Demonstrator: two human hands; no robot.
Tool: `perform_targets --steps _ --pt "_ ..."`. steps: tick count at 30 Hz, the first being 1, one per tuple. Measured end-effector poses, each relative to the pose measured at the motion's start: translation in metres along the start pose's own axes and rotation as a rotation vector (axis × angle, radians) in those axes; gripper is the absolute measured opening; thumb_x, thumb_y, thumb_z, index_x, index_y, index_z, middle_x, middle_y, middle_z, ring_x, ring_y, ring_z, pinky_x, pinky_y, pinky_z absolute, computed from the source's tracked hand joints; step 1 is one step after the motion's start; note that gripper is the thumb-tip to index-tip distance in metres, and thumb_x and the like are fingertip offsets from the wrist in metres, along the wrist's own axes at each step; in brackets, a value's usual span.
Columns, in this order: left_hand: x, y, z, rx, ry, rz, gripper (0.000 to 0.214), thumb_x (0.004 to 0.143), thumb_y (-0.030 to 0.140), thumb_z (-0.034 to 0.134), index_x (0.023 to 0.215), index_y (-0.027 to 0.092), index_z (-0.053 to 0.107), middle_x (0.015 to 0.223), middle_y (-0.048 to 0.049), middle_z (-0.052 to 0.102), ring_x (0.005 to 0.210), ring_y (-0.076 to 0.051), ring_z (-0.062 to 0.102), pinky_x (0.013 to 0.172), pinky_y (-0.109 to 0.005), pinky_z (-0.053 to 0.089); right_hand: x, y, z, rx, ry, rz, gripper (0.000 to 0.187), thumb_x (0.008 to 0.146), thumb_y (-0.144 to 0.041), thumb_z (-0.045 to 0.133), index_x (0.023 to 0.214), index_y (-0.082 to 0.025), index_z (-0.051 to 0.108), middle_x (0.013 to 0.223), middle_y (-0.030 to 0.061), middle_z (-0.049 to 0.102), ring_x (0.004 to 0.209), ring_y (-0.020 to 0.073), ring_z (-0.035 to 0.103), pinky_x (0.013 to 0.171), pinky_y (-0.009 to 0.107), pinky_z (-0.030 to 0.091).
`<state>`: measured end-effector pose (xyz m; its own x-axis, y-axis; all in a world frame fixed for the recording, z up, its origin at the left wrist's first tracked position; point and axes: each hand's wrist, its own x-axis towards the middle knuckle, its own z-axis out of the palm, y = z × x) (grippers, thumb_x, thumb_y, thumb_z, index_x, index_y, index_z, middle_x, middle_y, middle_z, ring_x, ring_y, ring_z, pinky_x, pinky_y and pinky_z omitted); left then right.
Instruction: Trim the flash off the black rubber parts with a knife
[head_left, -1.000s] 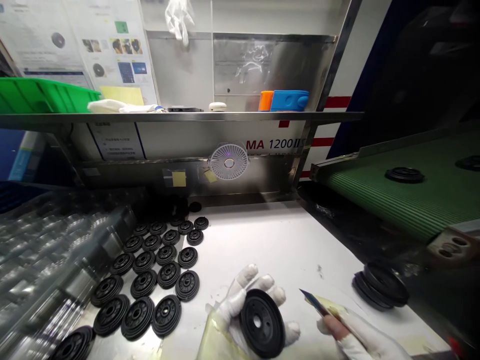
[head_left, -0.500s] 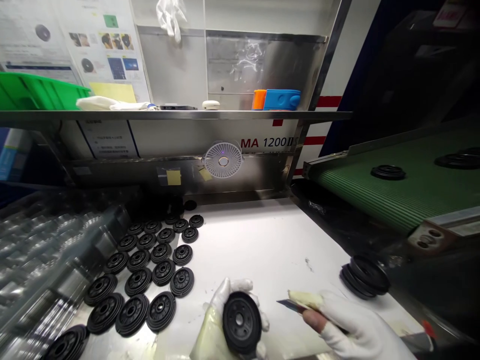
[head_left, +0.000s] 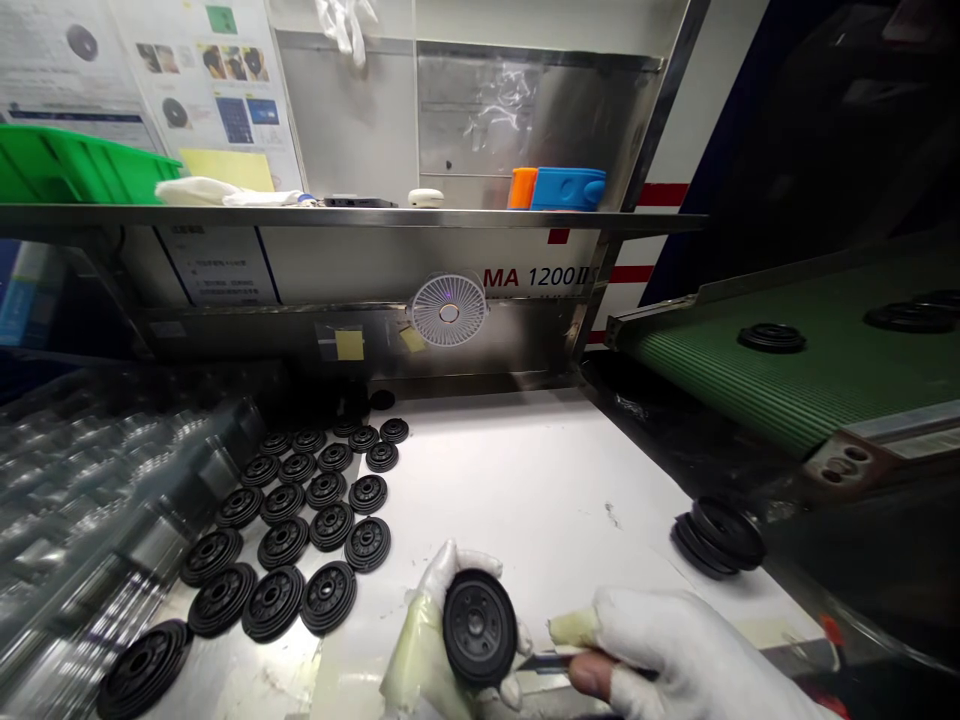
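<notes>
My left hand (head_left: 424,640), in a white glove with pale yellow wrapping on the thumb, grips a round black plastic disc (head_left: 480,627) with its face turned toward me. My right hand (head_left: 675,660), gloved too but with a bare thumb tip showing, pinches a small knife (head_left: 546,663). The blade points left and lies at the lower right rim of the disc; whether it touches cannot be made out. Left of my hands, several similar black discs (head_left: 274,603) lie in rows on the white table top (head_left: 510,480).
A short pile of black discs (head_left: 720,537) sits at the table's right edge. Beyond it a green conveyor belt (head_left: 720,400) carries more discs. Clear plastic trays (head_left: 112,480) are stacked at the left. A metal shelf (head_left: 450,218) and a small fan (head_left: 448,311) stand at the back.
My right hand has moved left, bringing the knife blade up to the disc's rim. The disc in my left hand has turned slightly. Discs on the belt have shifted a little left.
</notes>
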<state>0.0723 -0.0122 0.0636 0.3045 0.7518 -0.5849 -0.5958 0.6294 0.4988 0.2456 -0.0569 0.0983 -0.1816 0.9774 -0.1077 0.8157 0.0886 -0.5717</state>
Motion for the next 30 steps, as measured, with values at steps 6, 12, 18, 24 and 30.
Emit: perform_targets --steps 6,12,18,24,30 --pt "-0.001 0.0 0.001 0.092 0.025 0.01 0.04 0.073 0.058 0.046 0.082 0.021 0.054 0.052 -0.0012 0.054 0.045 -0.018 0.054 0.029 -0.022 0.032 0.001 0.002 0.0 -0.03 0.099 -0.042 0.023 0.086 -0.045 0.045 0.09 -0.03 0.062 0.072 -0.003 0.063 0.064 0.0141 0.056 0.054 0.023 0.04" --pt "-0.002 0.001 0.002 0.141 0.072 0.019 0.044 0.073 0.061 0.043 0.08 0.019 0.054 0.045 -0.0031 0.055 0.037 -0.015 0.049 0.034 -0.022 0.035 -0.004 -0.001 -0.002 -0.063 -0.054 0.027 0.021 0.082 -0.039 0.051 0.068 -0.026 0.06 0.062 -0.0041 0.061 0.055 0.0126 0.052 0.047 0.021 0.035" --pt "0.003 0.002 0.0 0.123 0.06 -0.031 0.046 0.071 0.062 0.046 0.082 0.019 0.055 0.048 -0.001 0.054 0.038 -0.015 0.05 0.033 -0.022 0.034 -0.001 0.002 0.0 -0.025 0.078 0.019 0.021 0.083 -0.045 0.049 0.077 -0.03 0.062 0.065 -0.0044 0.062 0.058 0.0138 0.055 0.05 0.022 0.039" --pt "0.006 0.003 -0.002 0.052 -0.008 -0.017 0.05 0.068 0.064 0.049 0.084 0.017 0.055 0.051 -0.0036 0.057 0.045 -0.017 0.053 0.034 -0.021 0.031 -0.001 0.02 -0.001 0.089 0.224 0.058 0.029 0.084 -0.049 0.044 0.1 -0.032 0.06 0.09 -0.0001 0.065 0.083 0.0207 0.059 0.069 0.026 0.047" --pt "0.005 0.002 -0.002 0.035 -0.04 -0.035 0.05 0.07 0.065 0.047 0.085 0.018 0.055 0.054 -0.0025 0.056 0.046 -0.014 0.051 0.036 -0.02 0.029 0.0 0.023 0.022 0.296 0.222 0.224 0.023 0.071 -0.04 0.058 0.089 -0.025 0.059 0.075 -0.0016 0.062 0.072 0.0193 0.057 0.064 0.026 0.045"
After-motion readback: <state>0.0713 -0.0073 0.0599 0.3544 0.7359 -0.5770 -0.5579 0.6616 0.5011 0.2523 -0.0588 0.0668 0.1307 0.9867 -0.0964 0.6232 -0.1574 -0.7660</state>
